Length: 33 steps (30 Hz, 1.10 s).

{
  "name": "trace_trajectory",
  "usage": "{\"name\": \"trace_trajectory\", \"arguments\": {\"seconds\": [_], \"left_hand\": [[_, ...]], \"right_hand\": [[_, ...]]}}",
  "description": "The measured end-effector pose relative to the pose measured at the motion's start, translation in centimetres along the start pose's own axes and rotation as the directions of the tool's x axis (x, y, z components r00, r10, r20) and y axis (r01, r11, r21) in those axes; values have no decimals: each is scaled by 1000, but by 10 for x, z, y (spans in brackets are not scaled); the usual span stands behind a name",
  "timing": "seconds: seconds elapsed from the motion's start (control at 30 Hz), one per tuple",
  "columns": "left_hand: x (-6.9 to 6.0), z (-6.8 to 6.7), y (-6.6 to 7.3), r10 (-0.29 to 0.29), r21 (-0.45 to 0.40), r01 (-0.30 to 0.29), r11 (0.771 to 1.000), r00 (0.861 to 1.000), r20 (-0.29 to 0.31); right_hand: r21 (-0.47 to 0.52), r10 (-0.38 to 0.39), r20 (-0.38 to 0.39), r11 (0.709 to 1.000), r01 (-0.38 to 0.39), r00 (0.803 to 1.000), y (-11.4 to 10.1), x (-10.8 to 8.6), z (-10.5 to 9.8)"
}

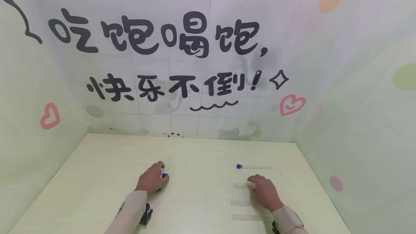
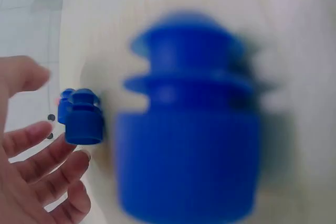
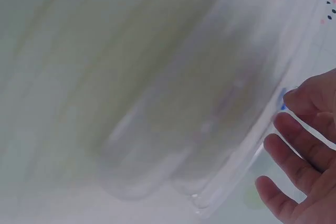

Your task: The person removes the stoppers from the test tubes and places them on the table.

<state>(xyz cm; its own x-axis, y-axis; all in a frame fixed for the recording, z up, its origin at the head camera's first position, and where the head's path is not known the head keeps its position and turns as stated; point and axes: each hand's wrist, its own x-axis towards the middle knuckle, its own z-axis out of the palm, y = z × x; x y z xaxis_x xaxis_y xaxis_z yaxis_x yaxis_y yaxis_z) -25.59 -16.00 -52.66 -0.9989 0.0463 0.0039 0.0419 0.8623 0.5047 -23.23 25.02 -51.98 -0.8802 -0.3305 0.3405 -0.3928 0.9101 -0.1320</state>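
My left hand (image 1: 152,179) is over the left part of the table, thumb and fingers apart around a small blue stopper (image 1: 164,175). In the left wrist view one ridged blue stopper (image 2: 189,166) looms close and blurred. Beyond it another blue stopper (image 2: 84,127) stands near the fingertips, with one more behind. Over on the right, my right hand (image 1: 266,192) has its fingers loosely bent above a clear tube (image 1: 239,185), partly hidden by the hand; contact is unclear. Two more clear tubes lie nearer me, among them the nearest tube (image 1: 247,217). Blurred tube ends (image 3: 136,166) fill the right wrist view.
A clear tube (image 1: 256,167) with a blue stopper in its left end lies beyond my right hand. The pale table (image 1: 198,176) meets printed walls at the back and both sides. A black wrist device (image 1: 145,216) sits under the left sleeve.
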Motion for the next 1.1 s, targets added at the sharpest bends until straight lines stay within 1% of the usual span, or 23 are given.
{"name": "trace_trajectory", "arguments": {"seconds": [0.1, 0.23, 0.3, 0.43, 0.63, 0.77, 0.87, 1.1], "left_hand": [[1, 0, 2, 16, 23, -16, 1000, 999, -34], [-1, -3, 6, 48, 68, -43, 997, 996, -80], [-2, -5, 9, 61, 79, -54, 995, 994, -93], [-6, -9, 13, 69, 87, -61, 994, 993, -96], [-10, -12, 17, 90, 74, -82, 994, 991, -102], [-10, -9, 20, 102, 57, -96, 994, 988, -113], [-10, -4, 24, 110, 49, -105, 993, 986, -127], [-10, 7, 40, 152, 37, -148, 988, 970, -190]], "right_hand": [[-1, -22, -33, 1000, 22, 999, -4, 2, -6], [-10, -20, -37, 1000, 19, 999, -11, 6, -13], [-13, -17, -35, 1000, 16, 999, -13, 7, -17], [-6, -29, -43, 1000, 29, 999, -18, 9, -22], [-7, -31, -60, 1000, 30, 998, -21, 12, -24], [-17, -22, -63, 1000, 21, 998, -21, 14, -23], [-41, -21, -75, 999, 18, 997, -20, 15, -21], [-59, -26, -104, 998, 20, 994, -18, 17, -17]]}}
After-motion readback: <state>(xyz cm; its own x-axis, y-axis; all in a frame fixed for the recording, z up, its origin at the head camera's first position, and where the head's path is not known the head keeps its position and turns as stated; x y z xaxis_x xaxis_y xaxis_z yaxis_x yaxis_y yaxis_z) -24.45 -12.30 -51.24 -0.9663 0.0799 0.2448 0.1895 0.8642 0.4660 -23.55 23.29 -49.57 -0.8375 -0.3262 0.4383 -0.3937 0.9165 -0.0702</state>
